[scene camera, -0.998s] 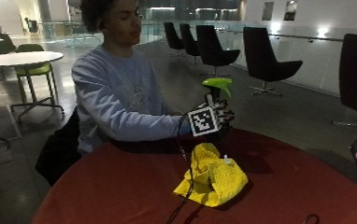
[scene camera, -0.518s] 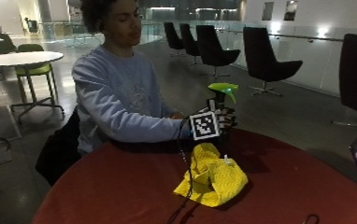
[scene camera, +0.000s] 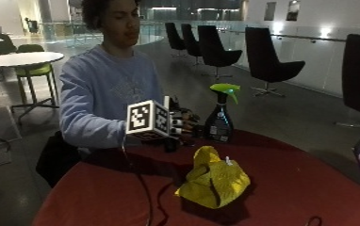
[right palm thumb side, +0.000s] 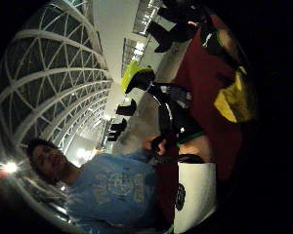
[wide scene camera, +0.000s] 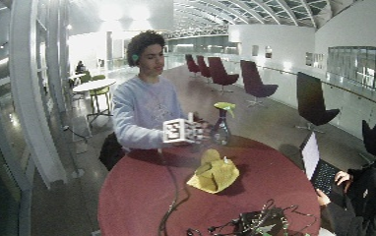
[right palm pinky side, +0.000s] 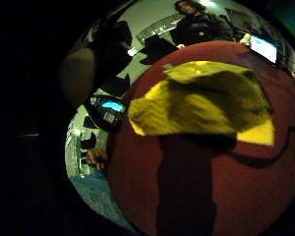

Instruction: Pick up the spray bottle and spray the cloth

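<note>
I see the spray bottle (scene camera: 219, 123) standing upright on the round red table (scene camera: 305, 188), near the edge closest to the seated person, its green trigger head (scene camera: 225, 89) on top and its dark body below. My gloved right hand (scene camera: 183, 124) is just beside the bottle, on the person's side of it, at the height of the bottle's body; from the outside views I cannot tell whether the fingers are touching it or closed on anything. The yellow cloth (scene camera: 213, 181) lies crumpled in a heap on the table, nearer the table's middle than the bottle and apart from it. The little-finger palm view looks down on the cloth (right palm pinky side: 201, 101), spread over the red tabletop.
</note>
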Tool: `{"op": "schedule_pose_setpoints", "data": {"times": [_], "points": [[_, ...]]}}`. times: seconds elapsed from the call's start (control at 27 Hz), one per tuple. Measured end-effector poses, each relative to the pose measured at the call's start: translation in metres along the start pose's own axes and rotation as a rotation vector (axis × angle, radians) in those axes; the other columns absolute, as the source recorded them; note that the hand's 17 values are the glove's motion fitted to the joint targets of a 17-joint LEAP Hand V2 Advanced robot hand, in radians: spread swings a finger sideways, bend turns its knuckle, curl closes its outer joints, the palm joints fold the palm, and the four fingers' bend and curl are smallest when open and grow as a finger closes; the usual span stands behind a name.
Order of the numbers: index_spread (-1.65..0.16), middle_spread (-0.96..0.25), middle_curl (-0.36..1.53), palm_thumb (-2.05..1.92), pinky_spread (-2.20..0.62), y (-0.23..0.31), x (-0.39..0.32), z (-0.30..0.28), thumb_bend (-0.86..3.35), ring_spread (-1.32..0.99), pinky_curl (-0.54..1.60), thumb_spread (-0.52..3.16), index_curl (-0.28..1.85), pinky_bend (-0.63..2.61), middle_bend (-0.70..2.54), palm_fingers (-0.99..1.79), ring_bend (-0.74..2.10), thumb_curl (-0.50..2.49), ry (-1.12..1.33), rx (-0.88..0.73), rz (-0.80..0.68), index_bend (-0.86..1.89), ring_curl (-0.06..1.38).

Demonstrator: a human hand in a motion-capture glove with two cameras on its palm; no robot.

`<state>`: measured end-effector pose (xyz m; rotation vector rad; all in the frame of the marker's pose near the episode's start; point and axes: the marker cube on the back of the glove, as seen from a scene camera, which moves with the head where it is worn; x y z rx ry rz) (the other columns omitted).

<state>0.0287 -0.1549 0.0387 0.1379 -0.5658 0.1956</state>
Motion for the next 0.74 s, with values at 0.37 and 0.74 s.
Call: {"op": "schedule_pose_setpoints", "data": {"times": [0.37,0.74], "points": [[-0.28,-0.05,0.45,0.76,0.24,0.084,0.056,-0.086,-0.02,-0.01,0.23,1.04,0.36,0.12,0.31,0.82,0.39,0.5,0.31,0.113,-0.005,0.17,0.36],[-0.27,-0.06,0.45,0.78,0.24,0.107,0.084,-0.108,-0.02,-0.04,0.21,1.05,0.37,0.13,0.31,0.87,0.42,0.49,0.375,0.149,0.039,0.16,0.37]]}}
